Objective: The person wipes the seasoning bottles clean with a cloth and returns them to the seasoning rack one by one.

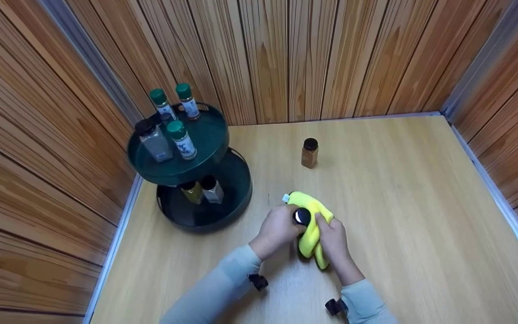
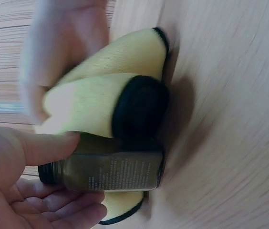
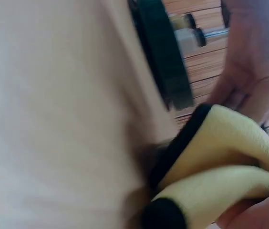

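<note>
My left hand grips a square spice jar with a black lid, its thumb on one side and fingers on the other. In the left wrist view, small print covers the jar's dark olive side. A folded yellow cloth with black edging lies against the jar and partly wraps behind it. My right hand pinches this cloth, thumb on top, just right of the lid. Both hands are low over the table; whether the jar's base touches the wood I cannot tell.
Beyond the hands stands a brown spice jar with a black lid. At left is a dark green two-tier round rack. Its upper tier bears several jars, including a green-capped one; two black-lidded jars, one whitish, occupy the lower. Wood-panelled walls enclose the table.
</note>
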A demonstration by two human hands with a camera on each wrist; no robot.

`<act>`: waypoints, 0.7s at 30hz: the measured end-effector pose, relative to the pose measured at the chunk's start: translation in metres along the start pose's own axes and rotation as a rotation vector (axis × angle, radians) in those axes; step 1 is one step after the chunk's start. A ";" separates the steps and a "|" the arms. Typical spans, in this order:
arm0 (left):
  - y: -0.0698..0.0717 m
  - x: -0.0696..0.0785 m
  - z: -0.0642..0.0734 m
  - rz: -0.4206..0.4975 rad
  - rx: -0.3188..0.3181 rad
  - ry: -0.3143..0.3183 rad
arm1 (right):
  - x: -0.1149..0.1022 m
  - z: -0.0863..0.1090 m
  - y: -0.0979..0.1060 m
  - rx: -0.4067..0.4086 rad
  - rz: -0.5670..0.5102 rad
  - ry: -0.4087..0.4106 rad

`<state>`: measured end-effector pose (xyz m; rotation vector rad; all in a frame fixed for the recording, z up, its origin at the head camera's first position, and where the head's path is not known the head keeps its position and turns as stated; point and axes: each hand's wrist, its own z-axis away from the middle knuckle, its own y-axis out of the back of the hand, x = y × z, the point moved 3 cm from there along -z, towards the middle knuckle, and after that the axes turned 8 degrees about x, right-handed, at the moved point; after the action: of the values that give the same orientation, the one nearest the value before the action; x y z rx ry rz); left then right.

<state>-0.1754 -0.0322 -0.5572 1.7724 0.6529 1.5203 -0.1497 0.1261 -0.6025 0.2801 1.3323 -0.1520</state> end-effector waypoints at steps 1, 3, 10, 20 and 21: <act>0.000 0.000 -0.001 -0.003 -0.006 0.008 | 0.000 -0.002 0.001 -0.002 0.000 -0.014; 0.000 0.000 -0.001 -0.011 -0.017 0.016 | -0.005 -0.003 0.003 -0.007 -0.034 -0.034; 0.000 0.001 0.000 0.024 -0.024 0.002 | -0.038 0.000 0.015 -0.016 -0.161 0.009; 0.000 0.001 -0.003 -0.035 -0.033 -0.029 | -0.003 -0.007 0.005 -0.027 -0.086 -0.066; 0.000 0.000 -0.003 -0.035 -0.032 -0.029 | -0.005 -0.006 0.005 -0.036 -0.087 -0.068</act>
<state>-0.1779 -0.0315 -0.5567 1.7467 0.6388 1.4710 -0.1554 0.1326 -0.5983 0.1845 1.2786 -0.2088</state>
